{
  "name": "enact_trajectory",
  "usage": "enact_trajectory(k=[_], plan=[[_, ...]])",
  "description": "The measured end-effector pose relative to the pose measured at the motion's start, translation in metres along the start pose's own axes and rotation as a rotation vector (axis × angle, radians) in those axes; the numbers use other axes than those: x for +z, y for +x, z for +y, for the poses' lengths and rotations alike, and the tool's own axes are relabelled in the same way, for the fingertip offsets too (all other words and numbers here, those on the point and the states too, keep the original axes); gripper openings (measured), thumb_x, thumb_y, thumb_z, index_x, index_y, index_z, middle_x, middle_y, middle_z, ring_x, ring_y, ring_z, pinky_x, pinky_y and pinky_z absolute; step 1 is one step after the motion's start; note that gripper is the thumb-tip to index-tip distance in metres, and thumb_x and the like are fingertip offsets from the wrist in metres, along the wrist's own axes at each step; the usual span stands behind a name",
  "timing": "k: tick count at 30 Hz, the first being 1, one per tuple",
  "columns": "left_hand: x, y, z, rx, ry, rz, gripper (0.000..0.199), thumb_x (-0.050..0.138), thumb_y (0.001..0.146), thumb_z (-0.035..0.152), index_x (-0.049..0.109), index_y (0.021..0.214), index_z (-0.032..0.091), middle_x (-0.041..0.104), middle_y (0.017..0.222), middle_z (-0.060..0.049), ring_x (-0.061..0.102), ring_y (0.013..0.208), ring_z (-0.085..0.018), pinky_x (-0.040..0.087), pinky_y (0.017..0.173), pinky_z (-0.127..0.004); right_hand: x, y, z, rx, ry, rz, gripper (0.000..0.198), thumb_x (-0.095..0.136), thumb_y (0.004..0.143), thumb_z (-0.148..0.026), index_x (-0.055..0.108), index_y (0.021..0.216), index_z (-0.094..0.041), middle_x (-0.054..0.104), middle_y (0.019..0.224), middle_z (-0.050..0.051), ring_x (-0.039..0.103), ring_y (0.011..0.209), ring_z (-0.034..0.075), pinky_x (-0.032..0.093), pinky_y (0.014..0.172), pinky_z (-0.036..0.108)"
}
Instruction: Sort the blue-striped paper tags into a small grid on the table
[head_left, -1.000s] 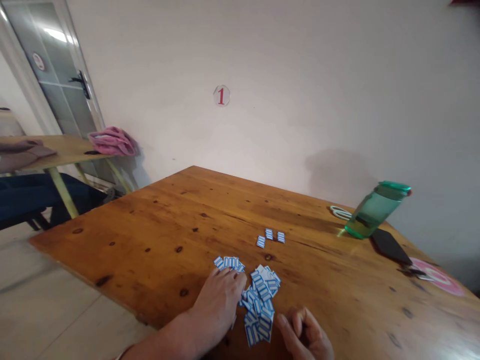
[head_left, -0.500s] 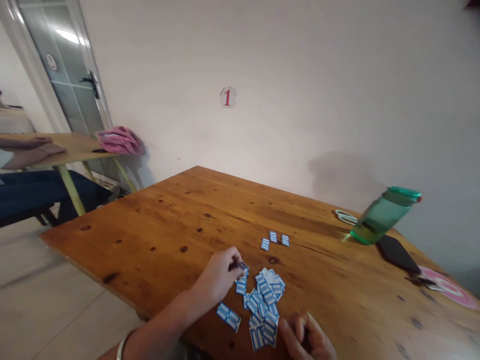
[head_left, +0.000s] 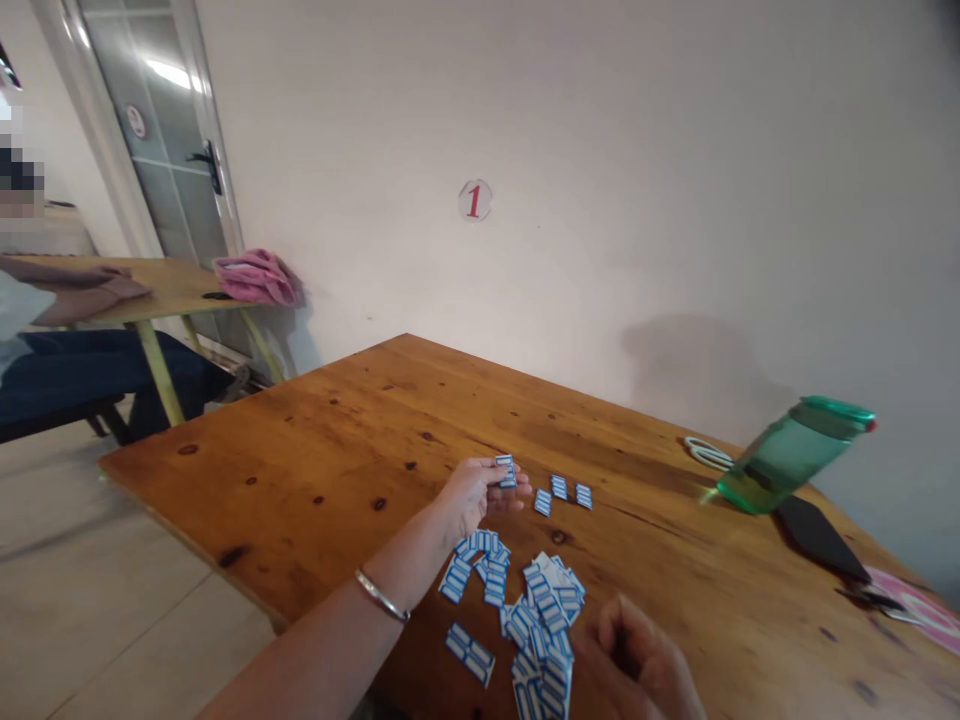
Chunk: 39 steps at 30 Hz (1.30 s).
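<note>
My left hand [head_left: 484,490] is held above the table, thumb pressing a small blue-and-white label sheet [head_left: 506,471] against the fingers. Just right of it, three similar label sheets [head_left: 559,487] lie on the wood. Below its wrist is a loose cluster of blue-bordered label sheets [head_left: 480,560], with a further sheet [head_left: 470,653] lying apart nearer the front. A larger, overlapping heap of label sheets [head_left: 544,630] sits in front of me. Beside the heap's right edge rests my right hand [head_left: 637,660], fingers curled in; whatever is inside them is hidden.
On the wooden table [head_left: 337,430], a green bottle [head_left: 795,455] leans at the right by a black phone-like slab [head_left: 821,538], a white cable [head_left: 707,453] and keys [head_left: 874,600]. Another person sits at a table at left, near a pink cloth [head_left: 256,277].
My left hand has moved forward from the near cluster toward the three separate sheets, carrying a label sheet. My right hand stays by the heap. The view has shifted slightly left.
</note>
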<state>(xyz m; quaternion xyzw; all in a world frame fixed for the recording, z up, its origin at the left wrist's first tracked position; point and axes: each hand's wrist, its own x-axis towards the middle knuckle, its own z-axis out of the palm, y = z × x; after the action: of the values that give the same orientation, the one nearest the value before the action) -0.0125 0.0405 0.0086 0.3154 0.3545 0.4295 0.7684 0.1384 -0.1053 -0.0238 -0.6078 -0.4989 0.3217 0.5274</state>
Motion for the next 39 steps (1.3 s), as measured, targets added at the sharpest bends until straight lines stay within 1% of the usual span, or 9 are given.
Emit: enact_trajectory(k=[4, 9, 14, 18, 21, 25, 28, 33, 39], plan=[[-0.009, 0.002, -0.004, -0.006, -0.051, 0.042, 0.009, 0.049, 0.077, 0.006, 0.057, 0.082, 0.009, 0.068, 0.070, -0.009, 0.067, 0.063, -0.017, 0.052, 0.054, -0.026, 0.001, 0.038, -0.024, -0.088, -0.195, -0.147, 0.024, 0.062, 0.061, -0.034, 0.046, 0.051, -0.020, 0.042, 0.046, -0.005, 0.035, 0.043, 0.009, 0.027, 0.042, 0.021], [-0.011, 0.001, -0.002, 0.021, -0.135, 0.087, 0.010, 0.045, 0.081, 0.008, 0.055, 0.080, 0.011, 0.068, 0.074, -0.008, 0.067, 0.069, -0.017, 0.052, 0.058, -0.025, 0.031, 0.074, -0.037, -0.218, -0.249, -0.175, 0.012, 0.055, 0.067, -0.027, 0.051, 0.059, -0.019, 0.050, 0.052, -0.003, 0.044, 0.049, 0.012, 0.034, 0.048, 0.023], [-0.013, 0.001, 0.001, 0.009, -0.222, 0.106, 0.022, 0.038, 0.087, 0.019, 0.056, 0.080, 0.009, 0.067, 0.078, -0.011, 0.066, 0.073, -0.017, 0.052, 0.063, -0.027, 0.053, 0.074, -0.016, -0.329, -0.267, -0.075, 0.012, 0.051, 0.075, -0.027, 0.054, 0.066, -0.019, 0.056, 0.060, 0.000, 0.049, 0.053, 0.013, 0.036, 0.051, 0.023], [-0.016, 0.002, 0.000, 0.001, -0.306, 0.098, 0.034, 0.034, 0.089, 0.032, 0.057, 0.081, 0.007, 0.066, 0.081, -0.013, 0.065, 0.077, -0.019, 0.051, 0.070, -0.031, 0.053, 0.068, 0.003, -0.400, -0.370, -0.175, 0.012, 0.050, 0.077, -0.023, 0.059, 0.069, -0.021, 0.059, 0.066, 0.001, 0.054, 0.060, 0.016, 0.038, 0.056, 0.025], [-0.016, 0.003, -0.001, -0.013, -0.317, 0.088, 0.039, 0.033, 0.089, 0.037, 0.057, 0.084, 0.007, 0.066, 0.085, -0.015, 0.064, 0.081, -0.021, 0.050, 0.071, -0.033, 0.049, 0.065, 0.003, -0.395, -0.441, -0.269, 0.014, 0.049, 0.077, -0.020, 0.060, 0.068, -0.021, 0.059, 0.068, 0.002, 0.055, 0.063, 0.016, 0.038, 0.058, 0.025], [-0.016, 0.001, 0.000, -0.025, -0.315, 0.097, 0.040, 0.033, 0.089, 0.037, 0.058, 0.084, 0.007, 0.067, 0.087, -0.015, 0.064, 0.081, -0.021, 0.049, 0.071, -0.032, 0.048, 0.060, -0.006, -0.301, -0.583, -0.401, 0.014, 0.049, 0.074, -0.011, 0.057, 0.068, -0.020, 0.057, 0.071, 0.002, 0.054, 0.068, 0.015, 0.038, 0.061, 0.024], [-0.015, 0.001, 0.001, -0.032, -0.312, 0.093, 0.040, 0.033, 0.089, 0.037, 0.058, 0.083, 0.007, 0.067, 0.085, -0.014, 0.064, 0.080, -0.021, 0.049, 0.069, -0.032, 0.048, 0.057, -0.008, -0.263, -0.660, -0.464, 0.012, 0.052, 0.069, -0.009, 0.056, 0.071, -0.020, 0.056, 0.073, 0.001, 0.052, 0.069, 0.015, 0.037, 0.062, 0.024], [-0.013, -0.001, 0.002, -0.025, -0.302, 0.075, 0.039, 0.033, 0.089, 0.036, 0.059, 0.084, 0.007, 0.067, 0.087, -0.015, 0.064, 0.081, -0.021, 0.049, 0.069, -0.032, 0.049, 0.053, -0.011, -0.275, -0.722, -0.483, 0.012, 0.056, 0.068, -0.013, 0.055, 0.076, -0.021, 0.056, 0.078, 0.001, 0.051, 0.072, 0.016, 0.036, 0.063, 0.025], [-0.013, -0.001, 0.001, -0.021, -0.295, 0.070, 0.042, 0.030, 0.089, 0.038, 0.059, 0.084, 0.007, 0.066, 0.089, -0.015, 0.063, 0.081, -0.021, 0.049, 0.070, -0.033, 0.050, 0.052, -0.014, -0.257, -0.772, -0.496, 0.011, 0.058, 0.067, -0.016, 0.053, 0.076, -0.020, 0.055, 0.081, 0.002, 0.050, 0.078, 0.019, 0.035, 0.064, 0.027]])
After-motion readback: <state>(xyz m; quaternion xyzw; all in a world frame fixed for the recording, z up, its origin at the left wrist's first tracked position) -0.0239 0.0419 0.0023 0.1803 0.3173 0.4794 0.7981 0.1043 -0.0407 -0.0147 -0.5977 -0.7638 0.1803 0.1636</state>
